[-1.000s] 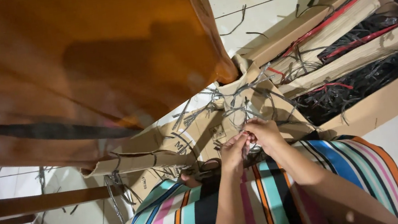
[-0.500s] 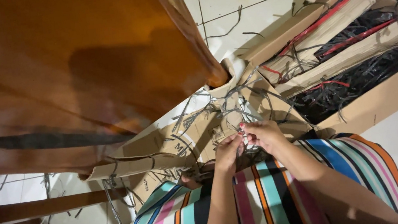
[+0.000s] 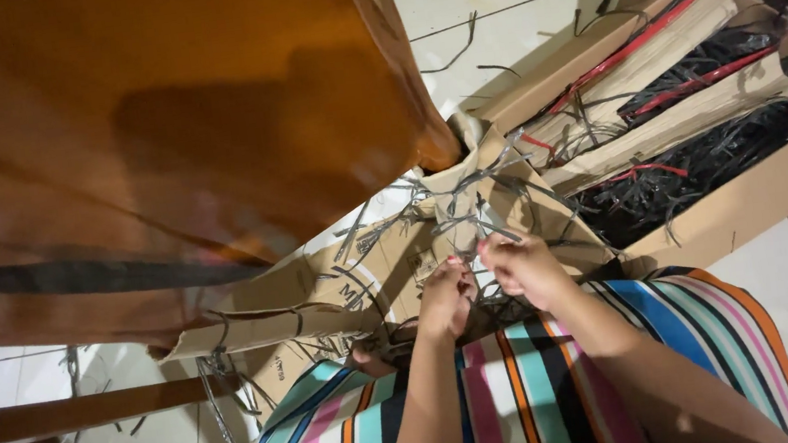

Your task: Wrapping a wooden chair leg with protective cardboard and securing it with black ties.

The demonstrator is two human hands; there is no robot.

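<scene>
I see thin grey strip (image 3: 500, 230) pinched between both hands, just above striped cloth (image 3: 536, 394) on lap. Left hand (image 3: 445, 297) clenched on strip's lower end; right hand (image 3: 520, 266) clenched on it just beside, fingertips nearly touching. Folded cardboard piece (image 3: 322, 290), tangled with more grey strips, lies just beyond hands. Open cardboard box (image 3: 760, 186) of black and red strips farther right of striped cloth. Brown wooden table (image 3: 133, 133) looms upper left. White tiled floor (image 3: 489, 19) beneath.
</scene>
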